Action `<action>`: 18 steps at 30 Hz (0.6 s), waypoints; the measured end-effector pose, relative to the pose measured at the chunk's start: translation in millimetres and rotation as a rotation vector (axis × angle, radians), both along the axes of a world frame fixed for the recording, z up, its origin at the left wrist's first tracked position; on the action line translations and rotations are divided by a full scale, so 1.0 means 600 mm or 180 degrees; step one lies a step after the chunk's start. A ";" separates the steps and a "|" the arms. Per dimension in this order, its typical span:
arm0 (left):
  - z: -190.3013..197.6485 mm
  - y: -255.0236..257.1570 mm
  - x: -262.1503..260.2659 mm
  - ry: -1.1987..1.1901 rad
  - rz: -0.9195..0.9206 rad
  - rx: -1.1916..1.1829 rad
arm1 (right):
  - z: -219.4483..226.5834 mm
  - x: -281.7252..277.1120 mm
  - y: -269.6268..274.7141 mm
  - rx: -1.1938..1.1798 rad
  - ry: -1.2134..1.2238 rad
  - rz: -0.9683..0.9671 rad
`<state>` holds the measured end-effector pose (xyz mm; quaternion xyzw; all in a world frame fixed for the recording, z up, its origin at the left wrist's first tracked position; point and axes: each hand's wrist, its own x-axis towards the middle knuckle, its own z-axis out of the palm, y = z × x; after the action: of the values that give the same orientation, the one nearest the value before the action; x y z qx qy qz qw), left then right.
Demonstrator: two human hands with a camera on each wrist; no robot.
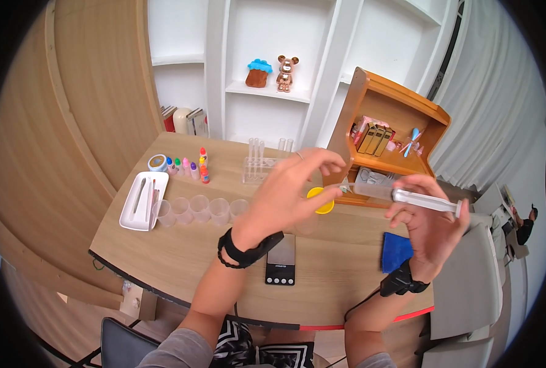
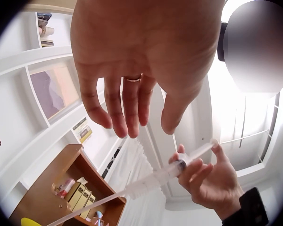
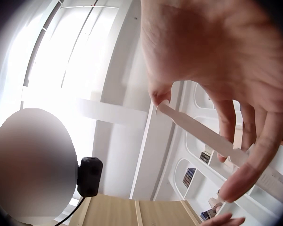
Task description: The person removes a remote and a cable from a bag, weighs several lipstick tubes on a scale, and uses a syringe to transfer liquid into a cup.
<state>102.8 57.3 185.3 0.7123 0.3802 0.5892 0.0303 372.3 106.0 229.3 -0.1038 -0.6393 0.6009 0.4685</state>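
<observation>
A large clear syringe (image 1: 374, 191) with its plunger drawn out is held in the right hand (image 1: 429, 230). In the right wrist view the thumb presses the plunger's end and the fingers curl round the syringe (image 3: 203, 132) near its flange. A long thin tip (image 2: 92, 207) runs from the barrel toward the yellow lid (image 1: 320, 200) in the left wrist view. The left hand (image 1: 279, 199) hovers over the table beside the tip, fingers loosely bent and holding nothing; in the left wrist view there is a gap between this hand (image 2: 141, 61) and the syringe.
Several clear cups (image 1: 200, 209), a white tray (image 1: 132, 211) with tools, small colored bottles (image 1: 186, 167) and a test tube rack (image 1: 254, 172) stand on the table (image 1: 187, 264). A black scale (image 1: 280, 273) lies near the front, a blue cloth (image 1: 395, 251) at right, a wooden shelf (image 1: 401, 104) behind.
</observation>
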 end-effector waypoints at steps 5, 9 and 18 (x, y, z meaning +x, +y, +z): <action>0.014 -0.017 -0.028 -0.0447 0.0149 -0.0228 | 0.006 0.019 -0.019 0.0132 0.0594 -0.0005; 0.019 -0.028 -0.035 -0.0823 0.0155 -0.0434 | 0.005 -0.008 -0.028 0.0211 0.0461 0.0233; 0.016 -0.048 -0.081 -0.0327 0.0129 -0.1379 | -0.040 -0.139 0.007 -0.0467 -0.0372 0.0772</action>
<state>54.3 28.3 195.0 0.6504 0.5101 0.5298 0.1901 288.7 110.0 205.3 -0.0945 -0.6276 0.6912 0.3456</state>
